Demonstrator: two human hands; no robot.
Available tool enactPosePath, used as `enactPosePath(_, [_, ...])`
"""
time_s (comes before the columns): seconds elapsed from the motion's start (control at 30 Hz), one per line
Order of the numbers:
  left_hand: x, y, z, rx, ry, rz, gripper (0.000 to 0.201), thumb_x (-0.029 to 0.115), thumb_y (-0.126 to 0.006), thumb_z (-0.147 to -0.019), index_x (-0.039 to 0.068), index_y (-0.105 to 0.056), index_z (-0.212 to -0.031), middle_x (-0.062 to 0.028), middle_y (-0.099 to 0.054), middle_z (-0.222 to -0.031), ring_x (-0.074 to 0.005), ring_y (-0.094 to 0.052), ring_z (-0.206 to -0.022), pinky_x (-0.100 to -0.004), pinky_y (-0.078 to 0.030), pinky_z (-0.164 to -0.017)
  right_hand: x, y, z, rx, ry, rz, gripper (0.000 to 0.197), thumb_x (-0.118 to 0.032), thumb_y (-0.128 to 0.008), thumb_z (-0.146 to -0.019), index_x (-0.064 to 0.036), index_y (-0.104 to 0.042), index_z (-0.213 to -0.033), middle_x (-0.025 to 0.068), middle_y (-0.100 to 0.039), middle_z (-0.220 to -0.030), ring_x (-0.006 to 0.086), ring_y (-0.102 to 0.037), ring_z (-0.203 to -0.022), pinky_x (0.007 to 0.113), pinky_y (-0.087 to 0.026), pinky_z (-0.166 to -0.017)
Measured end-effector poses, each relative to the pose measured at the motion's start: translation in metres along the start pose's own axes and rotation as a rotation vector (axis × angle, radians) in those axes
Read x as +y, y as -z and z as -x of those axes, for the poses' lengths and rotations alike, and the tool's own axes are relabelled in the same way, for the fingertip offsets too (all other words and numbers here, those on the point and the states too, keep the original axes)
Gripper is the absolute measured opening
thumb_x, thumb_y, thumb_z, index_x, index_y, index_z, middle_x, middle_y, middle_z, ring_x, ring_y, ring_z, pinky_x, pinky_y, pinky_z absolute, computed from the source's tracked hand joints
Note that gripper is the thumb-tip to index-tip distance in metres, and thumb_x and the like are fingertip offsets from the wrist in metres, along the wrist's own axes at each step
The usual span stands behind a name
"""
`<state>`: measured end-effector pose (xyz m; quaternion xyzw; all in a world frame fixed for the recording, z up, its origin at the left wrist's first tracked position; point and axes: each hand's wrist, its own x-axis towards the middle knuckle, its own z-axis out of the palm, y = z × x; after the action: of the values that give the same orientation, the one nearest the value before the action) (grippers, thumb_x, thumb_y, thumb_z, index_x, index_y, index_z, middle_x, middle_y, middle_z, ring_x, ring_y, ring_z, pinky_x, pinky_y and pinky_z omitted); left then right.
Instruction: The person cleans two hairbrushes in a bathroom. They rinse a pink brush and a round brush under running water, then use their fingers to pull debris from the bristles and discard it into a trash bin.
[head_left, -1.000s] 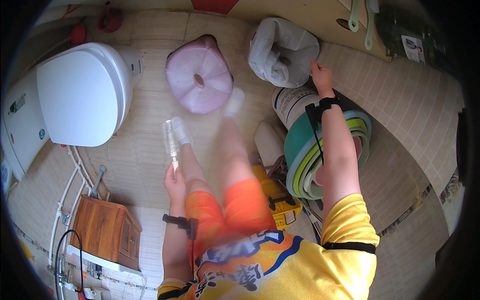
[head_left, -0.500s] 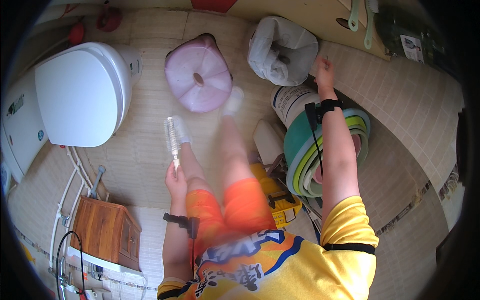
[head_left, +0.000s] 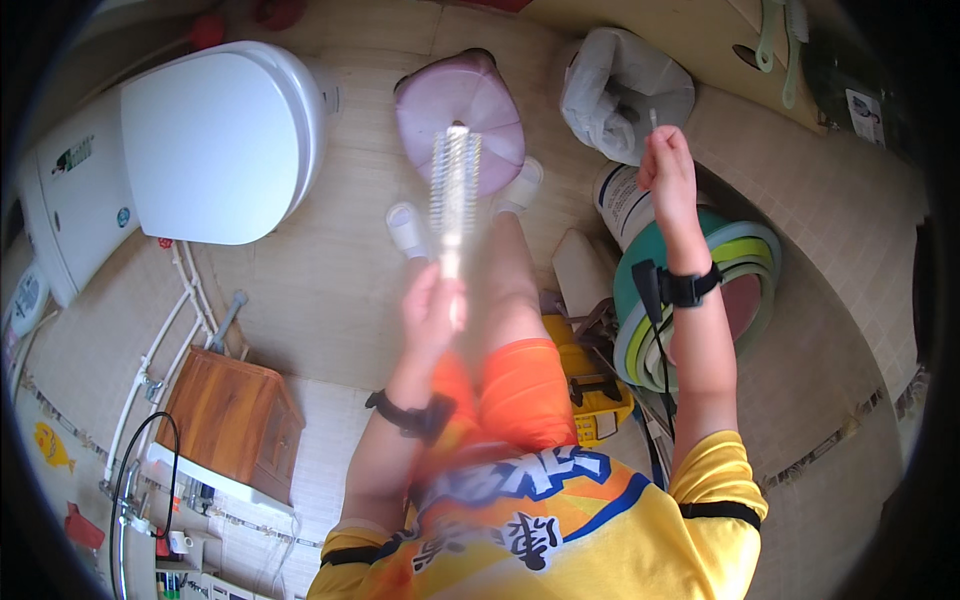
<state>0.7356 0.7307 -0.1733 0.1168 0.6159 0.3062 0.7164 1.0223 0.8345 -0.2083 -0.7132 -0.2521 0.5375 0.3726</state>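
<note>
My left hand (head_left: pixel 430 310) is wrapped round the pale handle of a round hairbrush (head_left: pixel 456 185). The brush stands bristle end away from me, over my legs, its tip overlapping the pink stool (head_left: pixel 500 145) in the view. My right hand (head_left: pixel 670 170) is closed in a pinch on a short thin pale stick (head_left: pixel 653 118), whose exact kind is too small to make out. That hand is held out at the near right side of the waste bin (head_left: pixel 600 110), which has a whitish liner.
A white toilet (head_left: pixel 215 150) stands at the left, above a wooden cabinet (head_left: pixel 225 415) and white pipes. To the right, nested basins (head_left: pixel 635 260) lean beside a white bucket (head_left: pixel 620 195). A yellow box (head_left: pixel 600 420) sits near my right thigh. Green-handled brushes (head_left: pixel 790 70) hang at the far right.
The whole view has shifted, so the room appears farther right. My left hand has brought the hairbrush up and to the right. The right hand has turned, and the pale stick now shows plainly.
</note>
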Motion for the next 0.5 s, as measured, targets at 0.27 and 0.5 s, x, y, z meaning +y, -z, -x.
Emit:
enactPosePath(0.27, [0.035, -0.026, 0.013, -0.158, -0.001, 0.077, 0.037, 0.012, -0.041, -0.089, -0.004, -0.039, -0.122, -0.0036, -0.049, -0.08, -0.0083, -0.046, -0.049, -0.0199, -0.038, -0.041, -0.058, -0.069, 0.074, -0.343, 0.026, -0.059, 0.031, -0.019, -0.066, -0.076, -0.0019, -0.051, -0.097, -0.0083, -0.034, -0.062, 0.0016, -0.029, -0.056, 0.016, -0.027, -0.05])
enactPosePath(0.5, [0.03, -0.032, 0.005, 0.072, -0.633, -0.826, 0.034, 0.002, -0.051, -0.082, -0.004, -0.048, -0.116, -0.007, -0.053, -0.084, -0.0119, -0.052, -0.063, -0.0225, -0.043, -0.056, -0.087, -0.089, 0.079, -0.244, 0.171, 0.503, 0.031, -0.023, -0.07, -0.072, 0.001, -0.062, -0.088, -0.0058, -0.036, -0.054, 0.0031, -0.031, -0.052, 0.019, -0.026, -0.046])
